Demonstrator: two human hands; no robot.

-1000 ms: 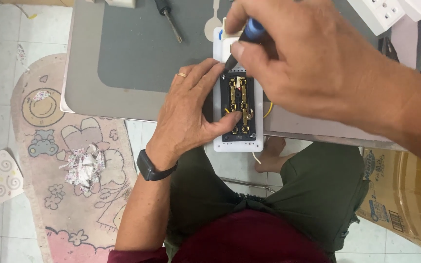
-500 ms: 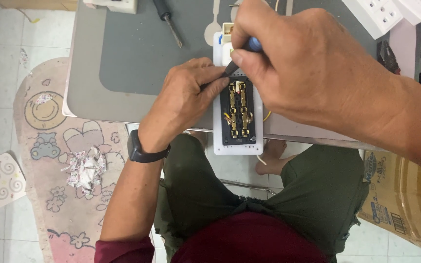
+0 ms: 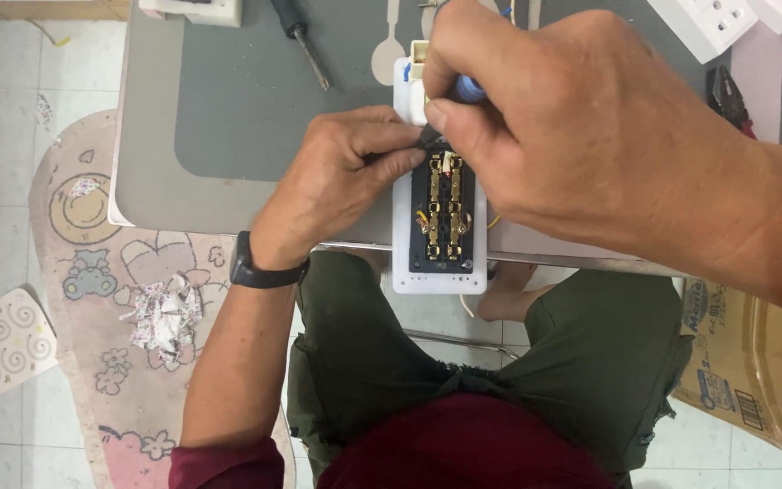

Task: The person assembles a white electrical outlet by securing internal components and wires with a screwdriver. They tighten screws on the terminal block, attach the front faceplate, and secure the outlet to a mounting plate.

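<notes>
At the far left of the frame a pale floor mat (image 3: 92, 299) with cartoon drawings lies on the tiles, a crumpled scrap of foil (image 3: 163, 312) on it. Above it, the grey table (image 3: 228, 118) fills the upper left, with a spare screwdriver (image 3: 300, 36) lying near its top edge.

The left hand (image 3: 341, 186), a black watch (image 3: 264, 270) on its wrist, has slid up from the lower half of the open socket strip (image 3: 441, 217) to its upper end; its fingers are now pressed together, pinching at the spot where the tool tip lands.

The socket strip sits at the centre, hanging over the table's near edge, its white casing open and brass contacts showing.

The right hand (image 3: 581, 136) is curled tight around a blue-handled screwdriver (image 3: 466, 89), tip down at the strip's top end, much as a second ago. So the work has shifted to the upper contacts, the left hand steadying there.

At the right, pliers (image 3: 726, 95) lie on the table and a cardboard box (image 3: 758, 362) stands on the floor.
</notes>
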